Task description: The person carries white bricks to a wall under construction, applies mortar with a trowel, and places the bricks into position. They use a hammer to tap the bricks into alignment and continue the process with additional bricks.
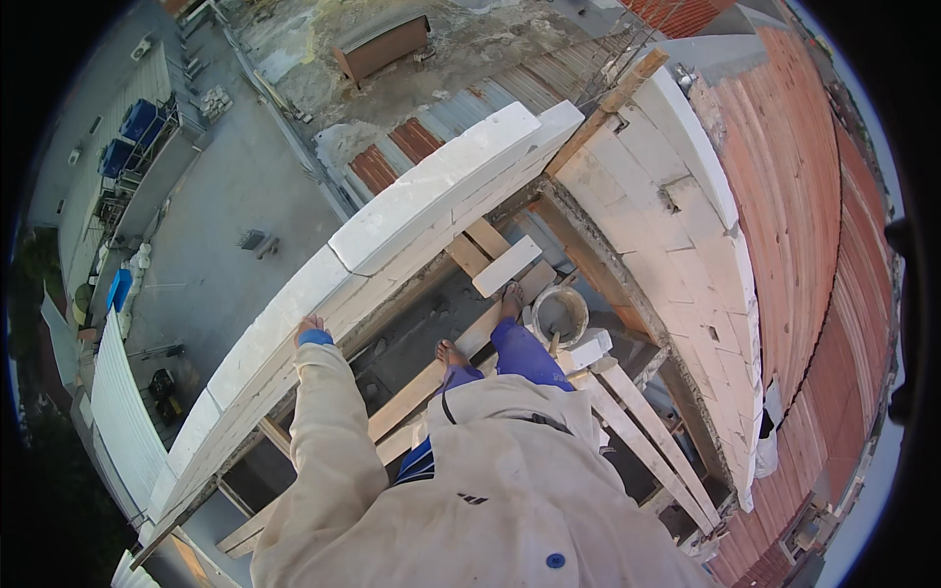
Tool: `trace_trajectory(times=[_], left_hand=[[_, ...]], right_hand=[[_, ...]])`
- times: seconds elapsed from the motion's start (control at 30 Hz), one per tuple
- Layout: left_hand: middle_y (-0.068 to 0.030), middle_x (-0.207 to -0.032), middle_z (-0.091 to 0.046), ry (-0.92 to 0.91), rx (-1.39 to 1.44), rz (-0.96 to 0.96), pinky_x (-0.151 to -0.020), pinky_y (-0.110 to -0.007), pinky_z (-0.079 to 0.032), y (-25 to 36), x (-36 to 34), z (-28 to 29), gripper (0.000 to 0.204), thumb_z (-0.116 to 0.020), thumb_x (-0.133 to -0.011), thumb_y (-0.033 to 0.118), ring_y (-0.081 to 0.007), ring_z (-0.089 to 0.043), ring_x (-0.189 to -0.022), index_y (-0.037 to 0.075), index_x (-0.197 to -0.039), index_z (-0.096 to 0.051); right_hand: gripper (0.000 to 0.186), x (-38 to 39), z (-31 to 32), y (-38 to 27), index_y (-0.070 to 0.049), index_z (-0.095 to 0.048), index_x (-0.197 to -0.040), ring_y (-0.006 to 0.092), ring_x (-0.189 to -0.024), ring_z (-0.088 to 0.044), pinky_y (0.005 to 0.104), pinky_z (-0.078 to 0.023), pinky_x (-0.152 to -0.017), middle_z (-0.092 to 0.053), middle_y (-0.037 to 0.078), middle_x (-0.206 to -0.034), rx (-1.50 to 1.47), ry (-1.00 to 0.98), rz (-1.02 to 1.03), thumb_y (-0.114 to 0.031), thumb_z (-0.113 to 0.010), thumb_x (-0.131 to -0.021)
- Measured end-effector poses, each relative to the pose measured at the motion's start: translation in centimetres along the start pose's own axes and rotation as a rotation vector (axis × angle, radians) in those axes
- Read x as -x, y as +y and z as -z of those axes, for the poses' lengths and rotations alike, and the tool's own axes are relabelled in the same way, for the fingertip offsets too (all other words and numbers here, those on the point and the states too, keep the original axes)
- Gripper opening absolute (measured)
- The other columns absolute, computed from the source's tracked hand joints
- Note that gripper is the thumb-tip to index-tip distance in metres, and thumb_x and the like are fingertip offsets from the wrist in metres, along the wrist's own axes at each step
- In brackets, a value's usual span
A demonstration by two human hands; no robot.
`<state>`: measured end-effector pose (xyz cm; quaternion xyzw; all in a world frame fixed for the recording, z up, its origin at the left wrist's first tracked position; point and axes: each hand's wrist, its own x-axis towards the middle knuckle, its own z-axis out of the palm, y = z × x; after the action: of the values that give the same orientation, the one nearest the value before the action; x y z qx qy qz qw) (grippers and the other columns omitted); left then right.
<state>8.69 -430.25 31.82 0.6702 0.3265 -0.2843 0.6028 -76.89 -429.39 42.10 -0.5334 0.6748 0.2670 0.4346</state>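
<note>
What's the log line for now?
left hand: at white block wall | right hand: not in view | bucket: beside right foot

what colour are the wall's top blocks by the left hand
White rectangular wall blocks, shown in the head view.

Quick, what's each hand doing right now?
Left hand: at the white block wall; open or closed, can't tell.
Right hand: out of view.

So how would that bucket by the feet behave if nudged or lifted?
The bucket appears to hold grey material, so it is probably heavy. It looks evenly round, so it is likely fairly stiff. With boards and gaps close by, a hard push could tip it.
</note>
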Motion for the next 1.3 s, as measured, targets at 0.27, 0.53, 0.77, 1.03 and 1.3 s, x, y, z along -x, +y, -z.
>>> trace_trajectory(times=[0.27,0.53,0.77,1.03,1.3], left_hand=[[-0.0028,-0.139,-0.068,-0.654,-0.287,0.133,-0.114,-0.038,-0.038,-12.7,24.1,-30.4,0.039,-0.049,-0.109,0.036,-0.0171,-0.059,-0.131,0.013,-0.137,-0.061],[-0.0159,-0.104,-0.078,-1.428,-1.459,-0.528,-0.098,-0.04,-0.053,-19.0,44.0,-34.4,0.031,-0.066,-0.096,0.031,-0.0296,-0.073,-0.102,0.006,-0.111,-0.075],[-0.0262,-0.152,-0.051,-1.427,-2.137,-0.23,-0.118,-0.046,-0.037,-20.3,24.3,-10.3,0.088,-0.036,-0.098,0.077,-0.0456,-0.048,-0.14,0.008,-0.151,-0.05],[-0.025,-0.148,-0.056,-0.814,-1.737,0.317,-0.115,-0.045,-0.039,-15.3,15.8,8.2,0.084,-0.041,-0.1,0.07,-0.0394,-0.054,-0.137,0.004,-0.15,-0.052],[-0.0267,-0.143,-0.06,-0.796,-1.619,0.318,-0.113,-0.045,-0.042,-16.8,16.3,11.6,0.077,-0.044,-0.102,0.064,-0.0383,-0.058,-0.132,0.001,-0.145,-0.056]], right_hand=[[0.025,0.4,3.7,-1.5,-0.011,-0.062,-0.101,0.0195,-0.056,-0.056,0.0385,-0.044,-0.05,-0.057,0.005,-0.07,-0.421,-0.033,-0.265,-0.036,-0.058,-0.103],[0.023,-3.5,10.2,-11.6,-0.013,-0.061,-0.101,0.0147,-0.046,-0.047,0.0358,-0.037,-0.041,-0.049,0.0,-0.061,-0.87,0.015,-0.396,-0.036,-0.062,-0.103],[0.037,-3.6,9.5,-15.5,-0.005,-0.066,-0.102,0.0189,-0.046,-0.055,0.0397,-0.045,-0.041,-0.059,0.006,-0.063,-0.567,0.058,-0.197,-0.042,-0.059,-0.104],[0.063,-2.6,0.1,-12.6,0.0,-0.064,-0.067,0.0253,-0.046,-0.058,0.0416,-0.046,-0.044,-0.062,0.012,-0.06,-0.396,-0.083,-0.15,-0.045,-0.047,-0.108],[0.054,-5.3,-7.2,-9.8,0.004,-0.073,-0.084,0.0256,-0.052,-0.066,0.0428,-0.053,-0.048,-0.066,0.015,-0.065,-0.564,-0.063,-0.082,-0.048,-0.063,-0.099]])
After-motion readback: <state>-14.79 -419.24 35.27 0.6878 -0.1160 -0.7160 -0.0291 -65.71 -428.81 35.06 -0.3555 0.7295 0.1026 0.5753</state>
